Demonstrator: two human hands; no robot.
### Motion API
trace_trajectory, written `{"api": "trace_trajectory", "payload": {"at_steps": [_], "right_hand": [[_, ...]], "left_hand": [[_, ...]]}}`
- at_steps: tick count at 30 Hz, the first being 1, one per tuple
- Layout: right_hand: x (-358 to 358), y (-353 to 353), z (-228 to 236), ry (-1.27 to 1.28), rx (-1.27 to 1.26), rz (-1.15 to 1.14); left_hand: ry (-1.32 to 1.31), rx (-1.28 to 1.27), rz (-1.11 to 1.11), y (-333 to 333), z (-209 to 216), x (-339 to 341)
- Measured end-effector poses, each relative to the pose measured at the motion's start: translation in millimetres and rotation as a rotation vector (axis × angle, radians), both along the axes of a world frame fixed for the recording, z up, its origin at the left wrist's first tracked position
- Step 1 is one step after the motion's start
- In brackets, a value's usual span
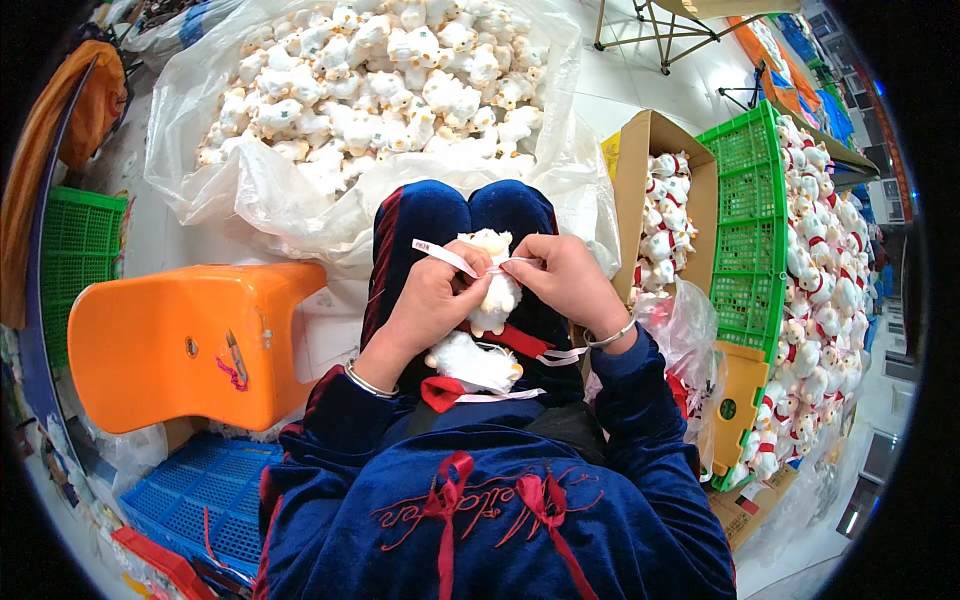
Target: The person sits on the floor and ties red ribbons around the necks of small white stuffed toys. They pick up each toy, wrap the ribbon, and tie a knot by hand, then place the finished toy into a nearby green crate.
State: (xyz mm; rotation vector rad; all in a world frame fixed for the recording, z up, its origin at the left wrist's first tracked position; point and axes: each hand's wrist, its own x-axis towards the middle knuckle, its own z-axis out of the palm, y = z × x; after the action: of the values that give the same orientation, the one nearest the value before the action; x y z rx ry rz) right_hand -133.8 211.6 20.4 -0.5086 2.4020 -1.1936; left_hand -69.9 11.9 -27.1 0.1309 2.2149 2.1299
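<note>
Blue velvet top (620,520) nearest. White plush toy (502,298) over lap (425,212), between our left grip (438,300) and right grip (568,278), both pinched narrow on pale ribbon (447,256) near neck. We judge: keep ribbon flat, pull evenly.

Fingers (538,256) pinch a pale ribbon (442,255) against a plush toy (497,303).

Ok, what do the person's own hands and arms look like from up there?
The left hand and right hand are ungloved. Each wrist wears a silver-coloured bangle. The left sleeve and right sleeve are dark blue, velvety-looking; the left one shows a dark red strip.
</note>
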Motion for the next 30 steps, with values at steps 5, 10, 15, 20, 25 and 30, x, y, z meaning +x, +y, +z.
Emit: {"api": "trace_trajectory", "payload": {"at_steps": [5, 10, 15, 20, 25, 30], "right_hand": [[-2.7, 4.5, -7.1, -0.446, -0.273, -0.095], [-1.4, 17.8, 6.9, -0.732, -0.175, -0.071], [4.4, 37.6, 5.3, -0.897, -0.399, -0.004], [8.2, 30.7, 12.3, -0.683, -0.427, 0.177], [3.3, 14.9, 3.4, -0.325, -0.316, 0.175], [2.5, -3.1, -2.8, -0.172, -0.19, -0.022]], "left_hand": [[0.218, -0.126, 0.015, 1.3, -1.5, -2.1], [0.295, -0.207, 0.149, 6.7, -8.8, -1.8], [0.167, -0.212, 0.158, 8.3, -1.0, -0.2], [0.2, -0.193, 0.17, 9.4, -1.2, -1.4], [0.18, -0.17, 0.191, 9.6, 0.0, -2.1], [0.162, -0.081, 0.186, 11.6, 0.2, -4.0]]}}
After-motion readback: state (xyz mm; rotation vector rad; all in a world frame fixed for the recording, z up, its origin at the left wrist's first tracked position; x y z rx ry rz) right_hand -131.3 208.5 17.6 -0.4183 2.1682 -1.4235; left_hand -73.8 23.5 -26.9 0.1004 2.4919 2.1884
